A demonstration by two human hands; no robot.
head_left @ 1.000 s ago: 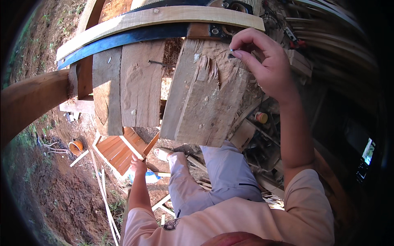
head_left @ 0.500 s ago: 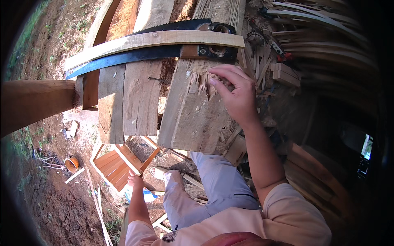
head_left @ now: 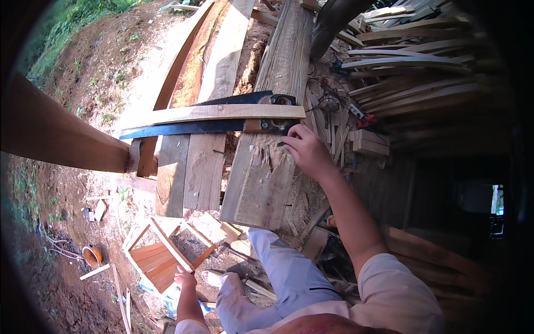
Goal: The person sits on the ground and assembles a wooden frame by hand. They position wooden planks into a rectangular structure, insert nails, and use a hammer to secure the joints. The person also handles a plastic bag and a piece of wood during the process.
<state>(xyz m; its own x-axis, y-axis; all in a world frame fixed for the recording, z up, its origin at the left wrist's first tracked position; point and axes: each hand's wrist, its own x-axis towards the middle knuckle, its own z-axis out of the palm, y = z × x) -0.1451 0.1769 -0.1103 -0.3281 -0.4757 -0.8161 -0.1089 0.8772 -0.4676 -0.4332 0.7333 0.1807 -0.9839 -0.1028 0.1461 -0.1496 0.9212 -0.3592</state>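
Observation:
My left hand (head_left: 183, 277) is closed on the corner of a slatted wooden frame (head_left: 171, 244), which hangs tilted beside the near end of the bench. Over the rough bench planks (head_left: 261, 189), my right hand (head_left: 306, 147) is pinched. A small dark bit shows at its fingertips, too small to name. Just beyond that hand lies a handsaw (head_left: 189, 128) with a dark blade and a black and brown handle. A pale wooden strip (head_left: 222, 113) rests lengthwise on top of the saw, covering the middle of its blade.
A thick wooden post (head_left: 67, 133) juts in from the left. Stacked wooden strips (head_left: 411, 61) lie at the far right, near a red and grey tool (head_left: 361, 116) and a wooden block (head_left: 371, 142). An orange pot (head_left: 92, 256) sits on the dirt ground at left.
The view has shifted, so the bench sits lower. My right hand has moved closer to the saw handle and its fingers have closed into a pinch. My left hand still holds the frame.

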